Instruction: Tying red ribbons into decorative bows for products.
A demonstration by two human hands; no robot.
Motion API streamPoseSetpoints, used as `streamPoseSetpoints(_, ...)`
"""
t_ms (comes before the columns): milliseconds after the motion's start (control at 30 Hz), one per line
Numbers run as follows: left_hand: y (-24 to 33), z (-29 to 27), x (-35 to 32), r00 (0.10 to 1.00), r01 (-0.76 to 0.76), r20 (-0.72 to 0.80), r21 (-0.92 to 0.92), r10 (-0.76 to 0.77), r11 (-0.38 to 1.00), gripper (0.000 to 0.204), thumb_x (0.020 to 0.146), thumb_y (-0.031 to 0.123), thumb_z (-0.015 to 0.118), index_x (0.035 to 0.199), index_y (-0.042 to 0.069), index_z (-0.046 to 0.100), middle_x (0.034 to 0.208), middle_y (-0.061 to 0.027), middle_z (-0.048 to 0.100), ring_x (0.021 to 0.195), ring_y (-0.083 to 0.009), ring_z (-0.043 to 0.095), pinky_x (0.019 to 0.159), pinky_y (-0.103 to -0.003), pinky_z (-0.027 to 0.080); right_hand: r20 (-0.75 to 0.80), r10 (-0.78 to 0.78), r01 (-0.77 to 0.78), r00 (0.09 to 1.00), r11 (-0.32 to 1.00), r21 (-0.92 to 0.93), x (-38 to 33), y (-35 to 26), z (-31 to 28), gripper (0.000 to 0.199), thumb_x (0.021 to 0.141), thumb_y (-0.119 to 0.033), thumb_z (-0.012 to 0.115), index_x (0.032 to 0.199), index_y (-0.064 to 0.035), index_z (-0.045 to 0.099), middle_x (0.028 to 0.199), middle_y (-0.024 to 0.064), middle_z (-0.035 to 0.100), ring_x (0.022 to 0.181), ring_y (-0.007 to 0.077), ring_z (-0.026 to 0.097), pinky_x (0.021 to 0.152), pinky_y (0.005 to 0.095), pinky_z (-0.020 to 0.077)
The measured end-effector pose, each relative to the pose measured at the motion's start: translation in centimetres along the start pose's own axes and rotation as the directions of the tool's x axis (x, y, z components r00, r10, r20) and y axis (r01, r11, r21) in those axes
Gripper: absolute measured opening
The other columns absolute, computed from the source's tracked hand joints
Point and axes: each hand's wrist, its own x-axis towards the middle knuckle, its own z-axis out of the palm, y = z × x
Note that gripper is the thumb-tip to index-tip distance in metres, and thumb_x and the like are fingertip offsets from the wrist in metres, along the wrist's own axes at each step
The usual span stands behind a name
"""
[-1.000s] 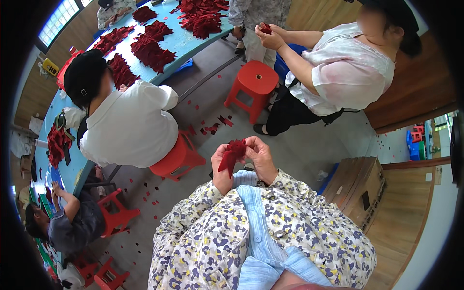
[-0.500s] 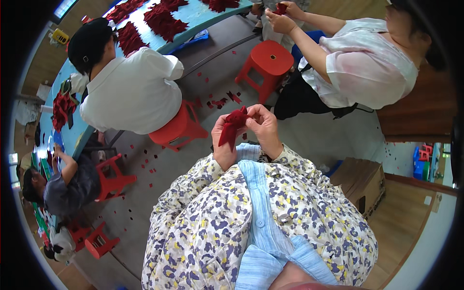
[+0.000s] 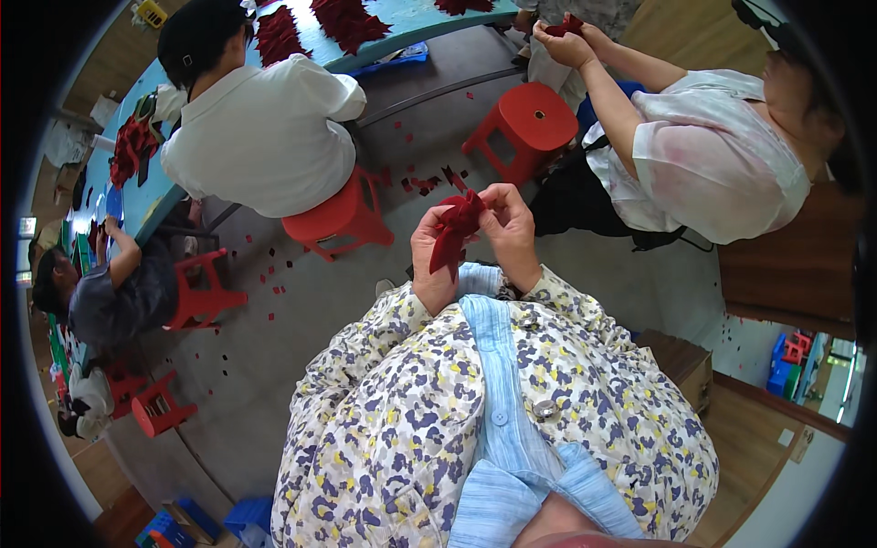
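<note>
A dark red fabric bow [image 3: 449, 239] with a hanging tail is held up in front of my chest between both hands. Fingers of my left hand [image 3: 428, 265] are closed around its left side, beside the tail. At the bow's upper right, the thumb and fingers of my right hand [image 3: 514, 236] pinch its edge. Part of the fabric is hidden behind my fingers.
A person in white sits on a red stool [image 3: 343, 221] at a blue table [image 3: 416, 41] bearing piles of red fabric pieces [image 3: 349, 25]. On the right, another person handles red fabric beside a red stool [image 3: 539, 117]. Red scraps [image 3: 422, 185] litter the floor. A cardboard box [image 3: 681, 365] stands at my right.
The view has shifted, so the surroundings sit differently in it. Both hands keep hold of the bow, which now shows more of its folded loops; my right fingers have changed position slightly.
</note>
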Motion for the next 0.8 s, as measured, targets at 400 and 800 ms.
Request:
streamPoseSetpoints(400,-1.5,0.1,-0.7,0.994,-0.016,0.103,-0.068,0.023,0.998,0.019,0.083,0.004,0.065,0.100,0.001,0.057,0.093,-0.0074,0.064,0.079,-0.0127,0.061,0.069,-0.025,0.049,0.021,-0.278,0.272,0.960,0.918,-0.289,-0.1,-0.5,-1.5,0.017,0.080,0.001,0.056,0.096,-0.0028,0.050,0.080,0.0054,0.061,0.066,0.0081,0.056,0.057,0.0233,0.0458)
streamPoseSetpoints(800,-0.3,2.1,-1.1,0.983,0.169,0.127,-0.311,-0.135,0.935,0.015,0.086,0.008,0.061,0.100,0.005,0.056,0.096,-0.0086,0.064,0.078,-0.0154,0.060,0.070,-0.027,0.048,-0.012,0.252,-0.209,0.968,0.830,0.517,-1.9,-1.2,-1.2,0.011,0.087,-0.003,0.054,0.096,-0.0073,0.051,0.080,-0.0008,0.058,0.072,0.0039,0.054,0.060,0.0197,0.0432)
